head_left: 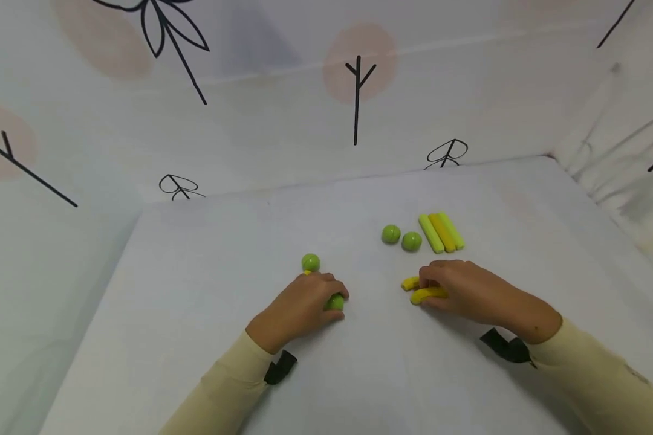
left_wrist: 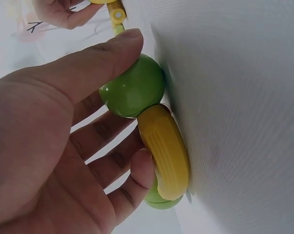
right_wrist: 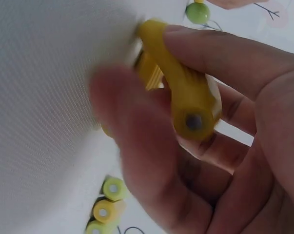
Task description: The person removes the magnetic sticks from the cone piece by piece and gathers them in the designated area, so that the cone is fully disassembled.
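My left hand (head_left: 311,305) grips a joined piece on the white cloth: a green ball (head_left: 335,302) under my thumb, a curved yellow stick (left_wrist: 165,152), and a second green ball (head_left: 311,262) at its far end. In the left wrist view my thumb presses the nearer ball (left_wrist: 133,91) and my fingers curl behind the stick. My right hand (head_left: 441,289) pinches another curved yellow stick (head_left: 427,295), seen close up in the right wrist view (right_wrist: 186,92). A second yellow piece (head_left: 410,282) lies just beyond it, touching my fingertips.
Two loose green balls (head_left: 390,234) (head_left: 412,241) sit past my right hand. Beside them lie three straight sticks (head_left: 441,232), two light green and one orange-yellow. White cloth walls with black tree drawings (head_left: 357,96) enclose the table at the back and sides.
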A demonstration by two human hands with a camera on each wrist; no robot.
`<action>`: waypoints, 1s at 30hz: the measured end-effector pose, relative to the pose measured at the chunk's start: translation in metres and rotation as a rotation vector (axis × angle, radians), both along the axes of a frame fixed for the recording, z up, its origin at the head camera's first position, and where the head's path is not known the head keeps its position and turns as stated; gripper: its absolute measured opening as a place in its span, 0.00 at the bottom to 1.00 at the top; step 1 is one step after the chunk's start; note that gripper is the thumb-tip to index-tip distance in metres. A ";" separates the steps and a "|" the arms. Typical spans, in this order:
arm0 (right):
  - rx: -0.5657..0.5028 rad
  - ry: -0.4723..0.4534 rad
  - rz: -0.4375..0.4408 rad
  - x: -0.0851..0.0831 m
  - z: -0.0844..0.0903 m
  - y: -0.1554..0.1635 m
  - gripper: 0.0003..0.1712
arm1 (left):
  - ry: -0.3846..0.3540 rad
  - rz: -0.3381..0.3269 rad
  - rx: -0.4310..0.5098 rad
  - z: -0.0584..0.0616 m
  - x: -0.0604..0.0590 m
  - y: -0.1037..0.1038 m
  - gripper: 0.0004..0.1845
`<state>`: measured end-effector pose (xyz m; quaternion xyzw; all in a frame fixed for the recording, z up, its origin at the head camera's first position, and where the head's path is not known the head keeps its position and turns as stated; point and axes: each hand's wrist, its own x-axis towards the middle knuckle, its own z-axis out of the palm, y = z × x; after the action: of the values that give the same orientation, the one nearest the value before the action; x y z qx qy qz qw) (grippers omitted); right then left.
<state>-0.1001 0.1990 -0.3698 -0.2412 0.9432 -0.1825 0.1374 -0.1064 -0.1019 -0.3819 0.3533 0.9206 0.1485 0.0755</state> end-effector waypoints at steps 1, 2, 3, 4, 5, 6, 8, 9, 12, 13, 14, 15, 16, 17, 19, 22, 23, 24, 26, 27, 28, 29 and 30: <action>0.010 0.046 0.011 0.001 -0.002 0.000 0.10 | 0.000 0.000 0.001 -0.001 0.000 0.000 0.13; 0.023 0.085 0.016 0.000 -0.002 0.000 0.10 | 0.003 0.001 0.004 0.000 0.000 0.000 0.13; 0.028 0.102 0.016 0.000 -0.002 0.000 0.09 | 0.002 0.002 0.006 0.000 0.000 0.000 0.13; 0.029 0.113 0.017 0.001 -0.003 0.000 0.09 | -0.003 0.002 0.007 -0.001 0.000 0.000 0.13; 0.029 0.115 0.019 0.001 -0.004 -0.001 0.09 | -0.010 0.004 0.002 -0.001 0.000 -0.001 0.13; 0.029 0.115 0.021 0.002 -0.005 -0.001 0.09 | -0.016 0.003 0.000 -0.001 0.000 -0.001 0.13; 0.034 0.118 0.027 0.003 -0.006 -0.002 0.10 | -0.021 0.002 -0.009 0.000 0.001 -0.001 0.13; 0.037 0.120 0.029 0.003 -0.007 -0.002 0.10 | -0.019 0.002 -0.015 0.000 0.001 -0.001 0.13; 0.050 0.131 0.027 0.003 -0.008 -0.004 0.11 | -0.005 0.000 -0.017 0.000 0.001 -0.001 0.13; 0.053 0.130 0.025 0.003 -0.008 -0.005 0.11 | -0.001 0.001 -0.017 0.000 0.000 -0.001 0.13; 0.055 0.123 0.023 0.003 -0.008 -0.005 0.11 | -0.002 0.000 -0.015 0.000 0.000 -0.001 0.13; 0.055 0.113 0.024 0.003 -0.008 -0.006 0.11 | -0.006 0.000 -0.015 0.000 0.000 -0.001 0.13; 0.054 0.104 0.024 0.002 -0.008 -0.006 0.11 | -0.010 -0.001 -0.016 0.000 0.000 0.000 0.13; 0.055 0.099 0.026 0.002 -0.008 -0.006 0.11 | -0.011 -0.003 -0.016 0.000 0.000 0.000 0.13; 0.063 0.107 0.030 0.002 -0.008 -0.006 0.12 | -0.007 -0.004 -0.020 0.000 0.000 0.000 0.13; 0.081 0.155 0.038 0.002 -0.009 -0.006 0.12 | 0.006 -0.002 -0.016 0.000 0.000 0.001 0.13; 0.087 0.170 0.040 0.002 -0.008 -0.006 0.12 | 0.011 -0.002 -0.013 0.001 0.000 0.001 0.13; 0.092 0.180 0.042 0.002 -0.008 -0.006 0.13 | 0.012 -0.001 -0.011 0.001 0.000 0.001 0.13; 0.094 0.184 0.043 0.002 -0.009 -0.006 0.13 | 0.001 0.003 -0.009 0.001 0.000 0.001 0.13; 0.095 0.186 0.043 0.002 -0.008 -0.006 0.13 | -0.002 0.004 -0.010 0.001 0.000 0.001 0.13; 0.094 0.189 0.044 0.002 -0.009 -0.006 0.13 | -0.002 0.002 -0.009 0.001 0.000 0.001 0.13; 0.095 0.194 0.045 0.002 -0.009 -0.006 0.13 | -0.001 0.002 -0.011 0.002 0.000 0.000 0.13; 0.094 0.200 0.045 0.003 -0.009 -0.006 0.13 | -0.001 0.003 -0.012 0.002 0.001 0.000 0.13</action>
<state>-0.0975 0.1927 -0.3784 -0.2726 0.9541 -0.1097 0.0578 -0.1058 -0.1015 -0.3799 0.3512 0.9220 0.1432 0.0778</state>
